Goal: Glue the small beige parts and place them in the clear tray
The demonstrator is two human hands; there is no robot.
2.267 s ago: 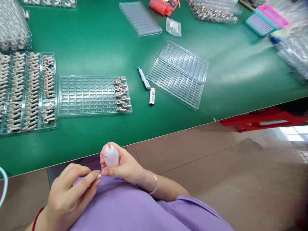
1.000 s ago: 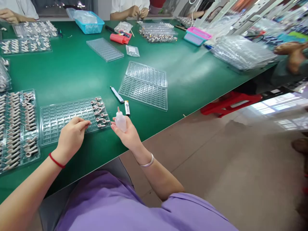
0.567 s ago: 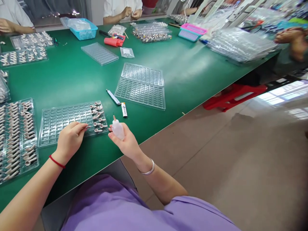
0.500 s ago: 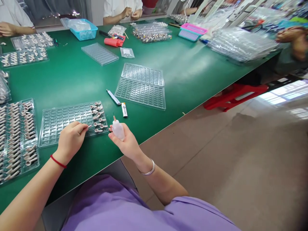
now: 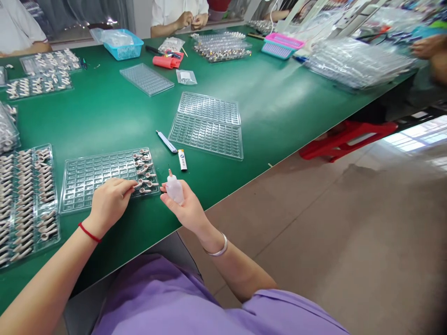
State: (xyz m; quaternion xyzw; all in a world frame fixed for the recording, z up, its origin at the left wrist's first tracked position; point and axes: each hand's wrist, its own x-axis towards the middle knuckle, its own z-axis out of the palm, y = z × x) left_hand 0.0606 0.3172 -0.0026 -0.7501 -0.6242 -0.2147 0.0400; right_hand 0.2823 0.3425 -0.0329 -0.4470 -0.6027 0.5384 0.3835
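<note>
My right hand point(image 5: 186, 209) is closed around a small white squeeze bottle point(image 5: 174, 188), held upright with its thin nozzle pointing up, just over the table's near edge. My left hand point(image 5: 110, 202) rests on a clear blister tray point(image 5: 94, 179), its fingertips pinched at a small beige part point(image 5: 139, 186) in the tray's lower right corner. Several more beige parts fill the tray's right-hand column. The rest of this tray's pockets look bare.
A full tray of beige parts point(image 5: 26, 200) lies to the left. A white pen point(image 5: 166, 141), a small lighter point(image 5: 182, 159) and two clear trays point(image 5: 207, 124) lie further out on the green table point(image 5: 279, 107). Other people's hands work at the far side. A red stool point(image 5: 345, 137) stands right.
My left hand has slid a little right along the tray, and its pinch now reaches the beige parts in the lower right corner. The right hand keeps holding the bottle in nearly the same place.
</note>
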